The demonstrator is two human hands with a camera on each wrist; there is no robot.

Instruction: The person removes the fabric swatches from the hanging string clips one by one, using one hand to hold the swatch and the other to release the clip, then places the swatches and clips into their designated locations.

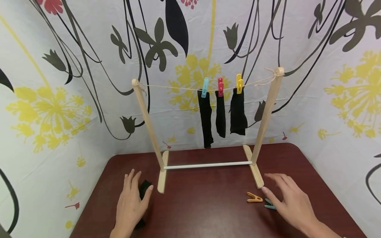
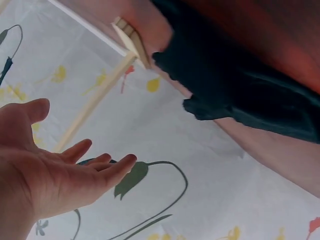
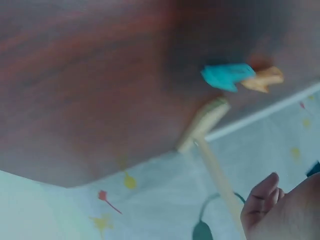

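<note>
My left hand (image 1: 131, 203) hovers over the left part of the table, fingers extended and thumb spread. Partly hidden beneath it lies a black cloth piece (image 1: 144, 187), seen more fully as a long dark cloth (image 2: 245, 80) in the left wrist view. On the right, my right hand (image 1: 290, 201) is held above the table with fingers relaxed, holding nothing. Near its thumb are an orange clothespin (image 1: 254, 197) and a blue clothespin (image 1: 270, 205), which the hand partly covers. Both hands appear apart from these things.
A wooden rack with a left post (image 1: 148, 125), a right post (image 1: 268, 115) and a white crossbar (image 1: 208, 165) stands at the back. From its string (image 1: 171, 87) hang three black cloth pieces (image 1: 205, 119), pinned by blue, red (image 1: 220, 87) and yellow clothespins. Behind is patterned fabric.
</note>
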